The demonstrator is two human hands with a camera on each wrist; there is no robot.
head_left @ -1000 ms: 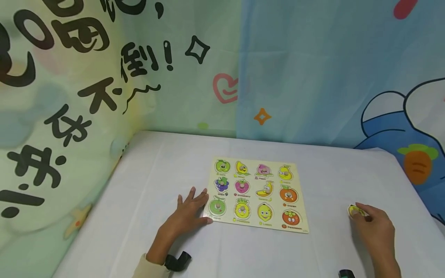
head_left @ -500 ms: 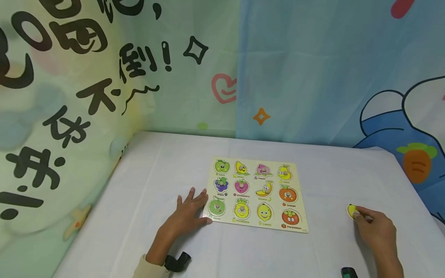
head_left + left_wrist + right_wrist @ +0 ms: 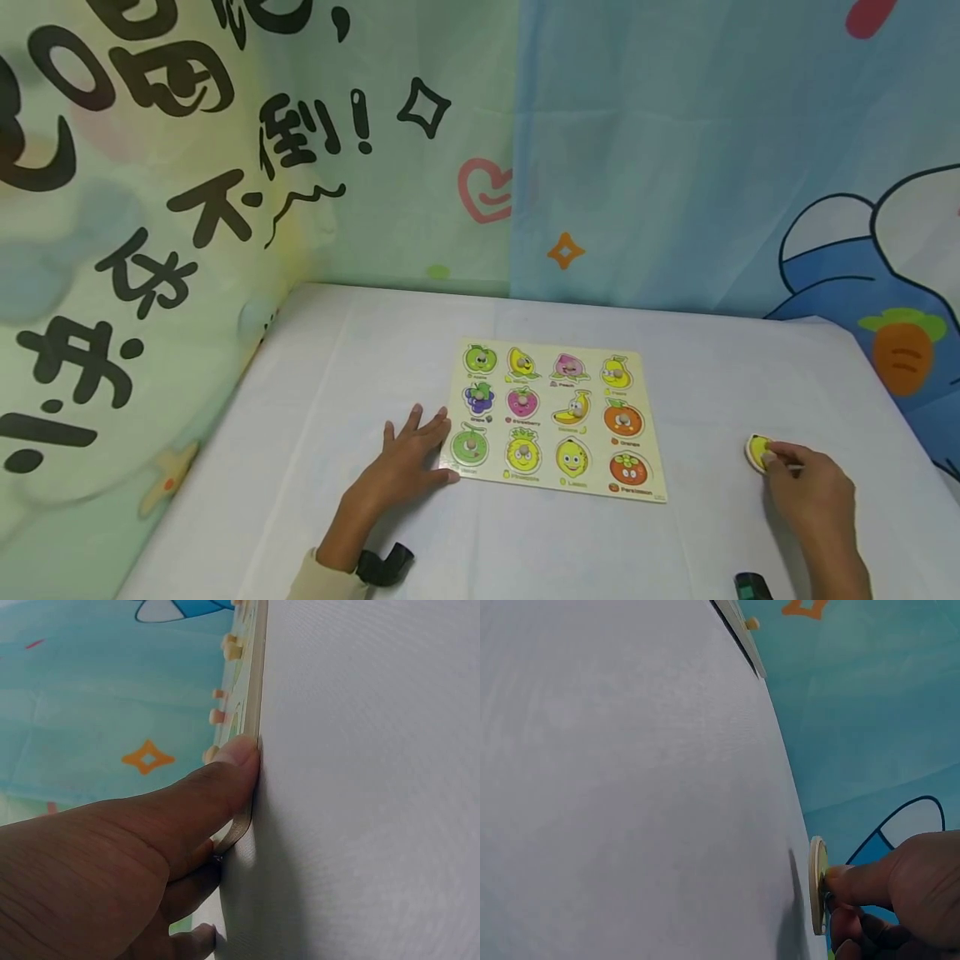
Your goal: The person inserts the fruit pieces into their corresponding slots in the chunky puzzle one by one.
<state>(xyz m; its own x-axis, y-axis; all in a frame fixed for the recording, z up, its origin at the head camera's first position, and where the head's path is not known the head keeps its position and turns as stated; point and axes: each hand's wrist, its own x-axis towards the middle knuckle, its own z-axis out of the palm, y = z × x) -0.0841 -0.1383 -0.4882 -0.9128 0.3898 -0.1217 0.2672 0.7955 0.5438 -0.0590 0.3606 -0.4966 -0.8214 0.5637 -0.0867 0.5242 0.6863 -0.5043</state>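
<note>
A cream fruit knob-puzzle board lies flat on the white table, with printed names and several colourful fruits. My left hand rests at its left side with fingers spread; in the left wrist view the thumb touches the board's edge. Far to the right, my right hand pinches a yellow puzzle piece with a pale rim. In the right wrist view, this piece appears nearly edge-on, its shadow beside it. Fingers cover part of the piece, so its fruit cannot be told.
White cloth covers the table. Printed fabric hangs behind it and along the left. A black wrist strap part sits at the left wrist, and a dark device shows near the right wrist. Small wooden knobs stick up from the board.
The yellow piece has turned in my right fingers, uncovering more of its face, and shifted slightly left. My left hand and the board have stayed in place.
</note>
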